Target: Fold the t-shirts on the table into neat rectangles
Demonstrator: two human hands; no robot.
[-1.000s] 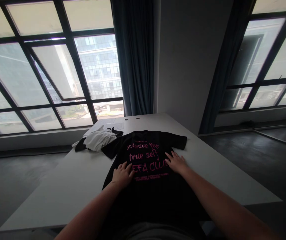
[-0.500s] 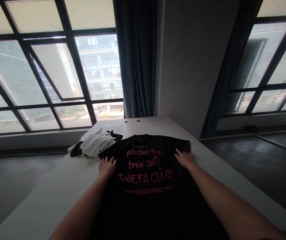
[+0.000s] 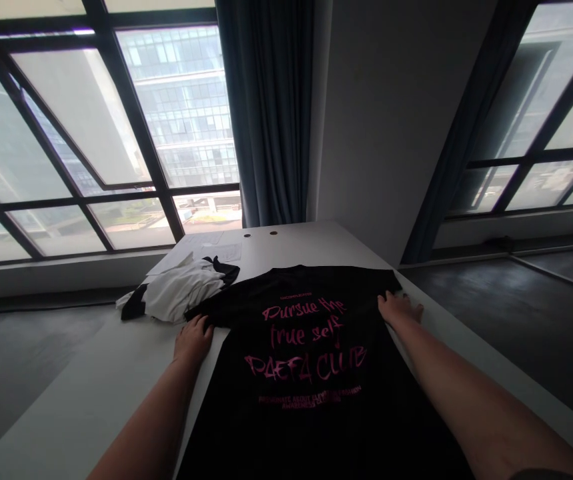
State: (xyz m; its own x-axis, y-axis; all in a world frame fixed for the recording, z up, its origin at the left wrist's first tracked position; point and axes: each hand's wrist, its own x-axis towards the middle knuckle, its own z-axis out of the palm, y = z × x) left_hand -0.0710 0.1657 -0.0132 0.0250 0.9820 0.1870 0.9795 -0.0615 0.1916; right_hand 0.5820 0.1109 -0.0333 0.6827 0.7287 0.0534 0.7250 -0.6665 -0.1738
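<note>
A black T-shirt (image 3: 311, 427) with pink lettering lies spread on the white table (image 3: 91, 400), its collar toward the far end and both sleeves out to the sides. My left hand (image 3: 194, 339) rests at the lower edge of the left sleeve, fingers apart, fingertips touching the cloth. At the edge of the right sleeve is my right hand (image 3: 399, 309), its fingers spread over the cloth and the tabletop. Neither hand has cloth gripped in it that shows.
A crumpled white and black garment (image 3: 179, 288) lies beyond the left sleeve, with papers (image 3: 216, 251) behind it. Two round holes mark the table's far end. Windows, a blue curtain (image 3: 269, 120) and a grey pillar stand behind.
Both hands have moved outward, the left to the sleeve's lower edge and the right to the right sleeve. The shirt's sleeves now reach wider and lie flatter. The view has shifted closer.
</note>
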